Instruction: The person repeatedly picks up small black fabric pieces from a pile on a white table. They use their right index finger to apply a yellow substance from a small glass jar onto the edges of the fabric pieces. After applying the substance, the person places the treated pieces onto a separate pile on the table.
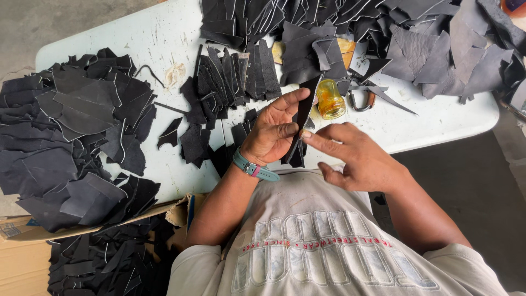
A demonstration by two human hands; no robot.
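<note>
While the left hand (272, 131) clamps a thin, floppy black leather strip (303, 112) near the yellow jar (331, 99), the half-open right hand's (356, 156) fingertip touches its edge, gripping nothing.

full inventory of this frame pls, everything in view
table: one, white, worn, under all the work.
leather pieces: too many to count, black; heaps at left, centre and top right.
leather strip: one, black, held upright at the table's near edge.
jar: one, amber, clear, beside the strip.
scissors: one pair, partly hidden under scraps.
cardboard box: one, brown, lower left, more black pieces beside it.
wristband: one, teal, left wrist.
left hand: holds the strip.
right hand: forefinger on the strip.
</note>
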